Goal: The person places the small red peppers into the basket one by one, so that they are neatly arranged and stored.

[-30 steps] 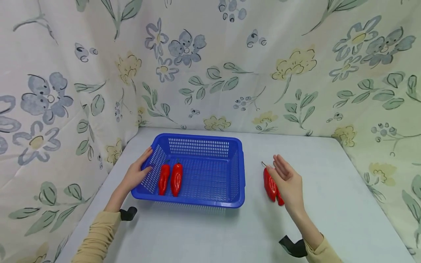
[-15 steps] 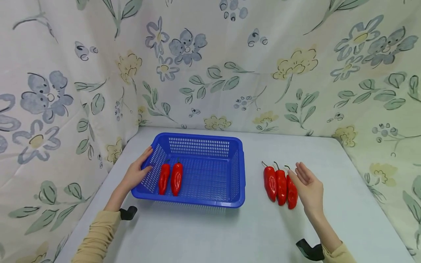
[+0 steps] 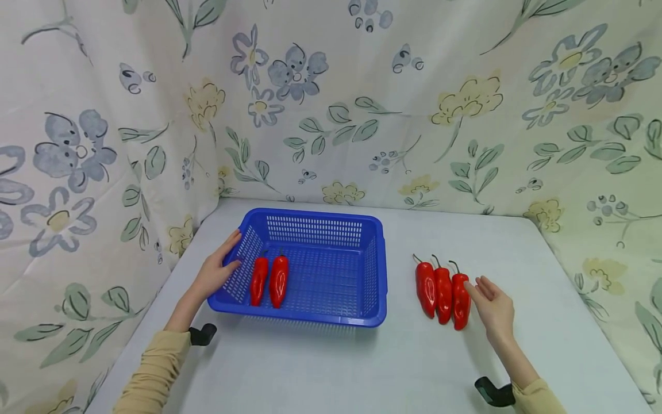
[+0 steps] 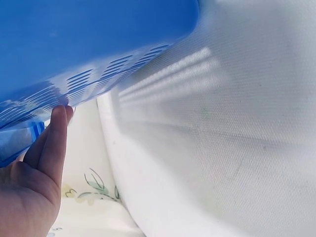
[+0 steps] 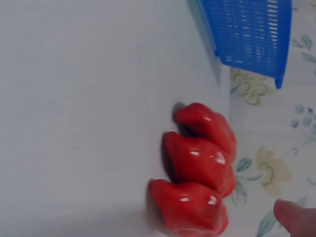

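Observation:
Against the left side of a blue plastic basket (image 3: pixel 320 319), my left hand (image 3: pixel 213 276) holds the rim, thumb over it and fingers along the outside. The left wrist view shows the fingers (image 4: pixel 58 133) at the slotted wall. Two red peppers (image 3: pixel 278 282) lie side by side in the basket's left part. Right of the basket, three more peppers lie in a row on the table: a left one (image 3: pixel 426 290), a middle one (image 3: pixel 443 294) and a right one (image 3: pixel 461 302). My right hand (image 3: pixel 493 310) is beside the right pepper, thumb tip overlapping its edge in the head view, fingers loosely bent.
The white table (image 3: pixel 289 374) runs under everything. Floral cloth (image 3: pixel 331 115) hangs behind the table's back edge and along both sides. Each wrist carries a black strap mount, one on the left (image 3: pixel 203 334) and one on the right (image 3: pixel 493 392).
My right hand has moved right and slightly toward me, uncovering the row of three peppers. The left hand and the basket have stayed where they were.

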A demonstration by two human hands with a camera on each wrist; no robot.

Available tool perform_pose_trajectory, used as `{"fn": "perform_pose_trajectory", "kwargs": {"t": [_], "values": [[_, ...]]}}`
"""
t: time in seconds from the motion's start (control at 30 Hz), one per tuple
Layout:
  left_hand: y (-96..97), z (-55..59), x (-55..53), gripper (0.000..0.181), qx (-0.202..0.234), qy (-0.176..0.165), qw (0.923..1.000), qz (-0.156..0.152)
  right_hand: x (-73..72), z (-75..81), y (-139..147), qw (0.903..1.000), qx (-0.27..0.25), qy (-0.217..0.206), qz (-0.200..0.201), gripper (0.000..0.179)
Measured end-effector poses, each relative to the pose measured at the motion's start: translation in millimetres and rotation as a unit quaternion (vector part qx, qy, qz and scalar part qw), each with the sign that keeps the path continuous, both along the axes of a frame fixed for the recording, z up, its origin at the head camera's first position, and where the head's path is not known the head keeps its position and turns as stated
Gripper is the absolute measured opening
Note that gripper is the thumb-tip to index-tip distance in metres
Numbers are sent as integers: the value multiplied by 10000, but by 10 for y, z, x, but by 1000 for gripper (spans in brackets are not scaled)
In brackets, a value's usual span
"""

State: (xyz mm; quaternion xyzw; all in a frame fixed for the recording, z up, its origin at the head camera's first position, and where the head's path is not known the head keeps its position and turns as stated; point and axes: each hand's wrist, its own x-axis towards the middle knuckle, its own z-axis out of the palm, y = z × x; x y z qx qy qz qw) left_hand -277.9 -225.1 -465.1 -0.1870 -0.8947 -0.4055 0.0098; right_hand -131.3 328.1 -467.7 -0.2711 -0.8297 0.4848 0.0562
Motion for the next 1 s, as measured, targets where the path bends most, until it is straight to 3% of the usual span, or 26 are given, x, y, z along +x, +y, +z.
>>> {"fn": "perform_pose_trajectory", "kwargs": {"t": [0.37,0.6,1.0], "values": [[11,17,12,62,-43,8,10000,7,-37,-262,38,9998,-1,-201,-45,79],[13,10,10,62,-27,-5,10000,24,-57,-327,33,9995,33,-318,69,76],[16,8,-2,63,-55,38,10000,-3,-66,-374,-4,9972,556,-410,304,75]]}}
